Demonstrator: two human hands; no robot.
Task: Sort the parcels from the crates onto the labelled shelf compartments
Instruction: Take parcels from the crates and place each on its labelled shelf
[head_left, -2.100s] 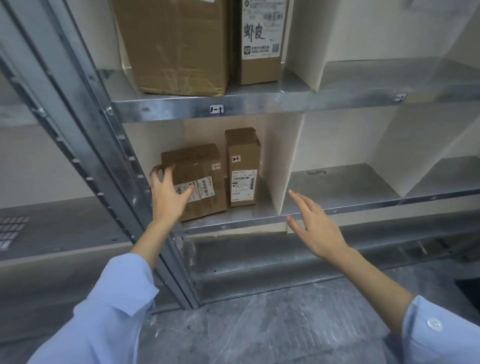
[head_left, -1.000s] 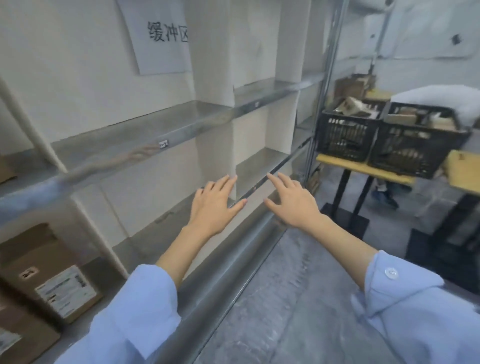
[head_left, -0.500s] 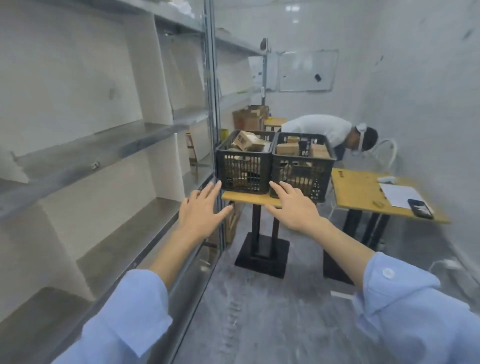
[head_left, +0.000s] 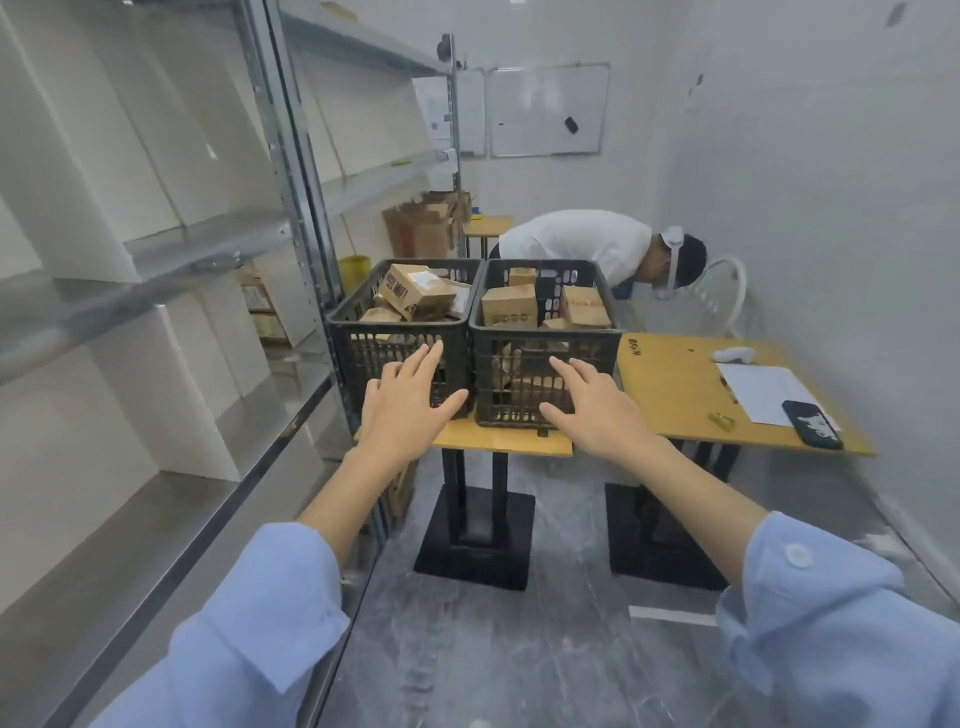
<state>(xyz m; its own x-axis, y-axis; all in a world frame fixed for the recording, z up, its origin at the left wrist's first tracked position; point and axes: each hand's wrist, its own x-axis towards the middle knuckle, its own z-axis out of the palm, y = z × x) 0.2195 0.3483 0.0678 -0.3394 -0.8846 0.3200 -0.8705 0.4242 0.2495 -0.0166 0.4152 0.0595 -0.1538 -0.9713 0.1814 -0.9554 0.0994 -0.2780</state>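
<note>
Head cam view: both hands are reaching out in front, palms down, fingers spread, holding nothing. The left hand (head_left: 405, 410) is hovering in front of the left crate (head_left: 400, 338), and the right hand (head_left: 597, 410) is hovering in front of the right crate (head_left: 545, 358). Can't tell if either is actually touching the plastic. The two black crates are sitting side by side, touching, on a small yellow surface (head_left: 509, 441) with black legs. Cardboard parcels are piled in both; one tilted parcel (head_left: 415, 293) is sticking up in the left crate, and a squarish parcel (head_left: 509, 306) is standing in the right one. The metal shelf (head_left: 208, 249) with its white dividers is running along the left. A second yellow surface (head_left: 685, 384) to the right is carrying a sheet of paper (head_left: 763, 389) and a phone (head_left: 811, 423). Behind the crates, a person in a white shirt (head_left: 576, 244) is bending over.
</note>
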